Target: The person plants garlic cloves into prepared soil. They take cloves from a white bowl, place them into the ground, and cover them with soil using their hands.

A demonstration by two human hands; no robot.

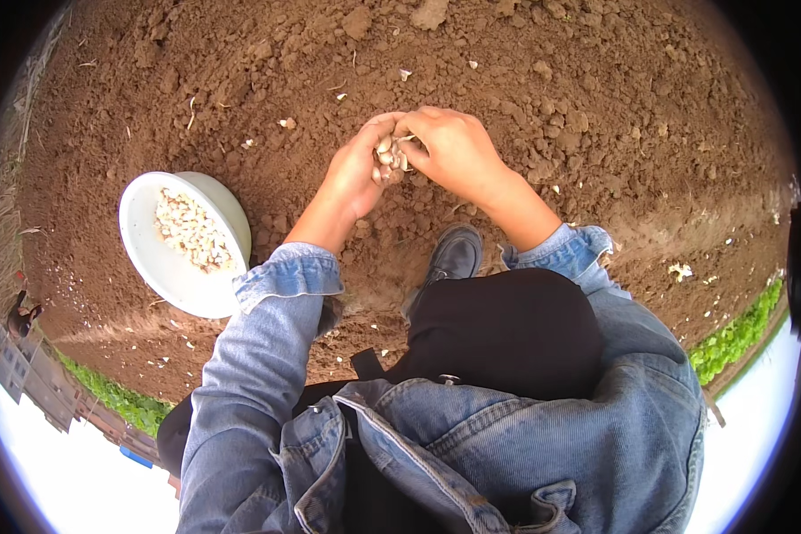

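Cupped above the brown soil, my left hand [358, 172] holds a small heap of garlic cloves [390, 162], its fingers curled round them. My right hand [461, 153] meets it from the other side. Its thumb and forefinger are pinched together at the heap's edge, on a garlic clove mostly hidden by the fingers. To the left, a white bowl [140, 214] rests tilted on the ground beside my left forearm, with many more garlic cloves [191, 233] inside.
Loose, clumpy soil [578, 133] spreads around, with single pale cloves [405, 75] scattered over it. My dark shoe [457, 254] stands just below my hands. Green plants [739, 334] line the field's edge at the right, and more plants [120, 396] grow at the lower left.
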